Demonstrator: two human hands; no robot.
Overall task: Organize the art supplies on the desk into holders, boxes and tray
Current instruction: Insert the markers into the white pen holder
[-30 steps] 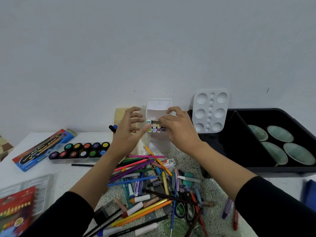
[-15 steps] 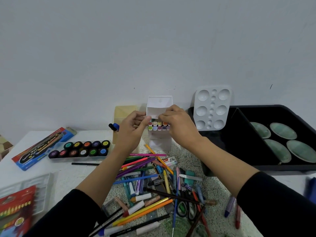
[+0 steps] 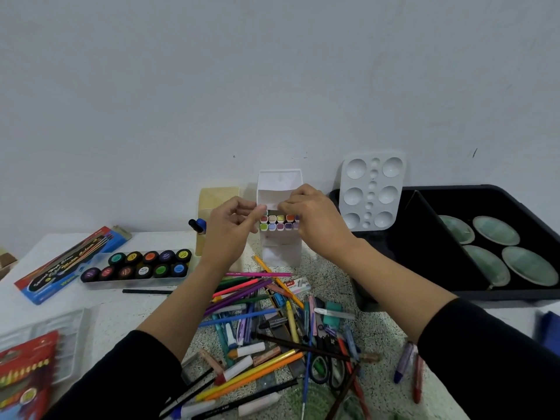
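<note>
A white marker box stands upright at the back of the desk, its lid flap raised. Two rows of coloured marker caps show at its mouth. My left hand pinches the box's left side flap beside the caps. My right hand grips the box's right top edge, with fingers curled over the flap and covering the rightmost caps. A heap of pencils, pens and crayons lies in front of the box.
A black divided tray with several green dishes stands at right, a white palette leaning behind it. A beige holder stands left of the box. A paint-pot set, a blue brush box and a red crayon pack lie at left. Scissors sit in the heap.
My left hand went from open fingers beside the box to pinching its left flap. My right hand stayed on the right top edge.
</note>
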